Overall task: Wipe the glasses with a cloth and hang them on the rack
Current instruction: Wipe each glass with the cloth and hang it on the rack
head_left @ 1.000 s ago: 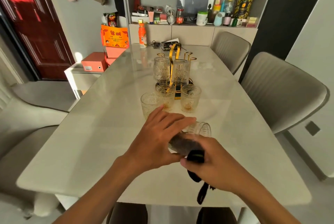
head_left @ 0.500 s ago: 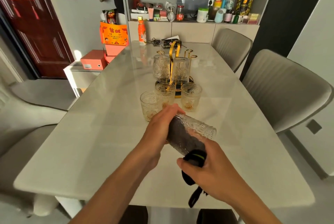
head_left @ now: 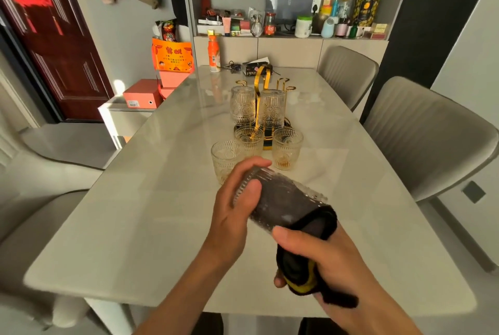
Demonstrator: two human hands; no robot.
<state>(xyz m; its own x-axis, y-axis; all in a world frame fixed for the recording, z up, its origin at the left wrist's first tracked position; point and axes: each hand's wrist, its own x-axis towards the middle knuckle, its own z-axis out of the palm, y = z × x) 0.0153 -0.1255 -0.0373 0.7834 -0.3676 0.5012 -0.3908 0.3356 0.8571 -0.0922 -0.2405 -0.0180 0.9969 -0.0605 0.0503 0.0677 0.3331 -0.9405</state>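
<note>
Your right hand (head_left: 334, 261) grips the black cloth (head_left: 305, 256) stuffed into the glass (head_left: 280, 199) | your left hand (head_left: 235, 207) clasps its base, tilted above the table (head_left: 135, 226) | three glasses (head_left: 286, 147) upright beyond | rack (head_left: 261, 107) holds two.

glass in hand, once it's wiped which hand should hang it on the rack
Probably the left hand: it already grips the glass by its base, nearer the rack. The right hand is busy holding the cloth stuffed into the glass mouth.

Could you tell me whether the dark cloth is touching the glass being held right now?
Touching. The head view shows the dark cloth stuffed into the open mouth of the held glass, darkening its inside.
</note>
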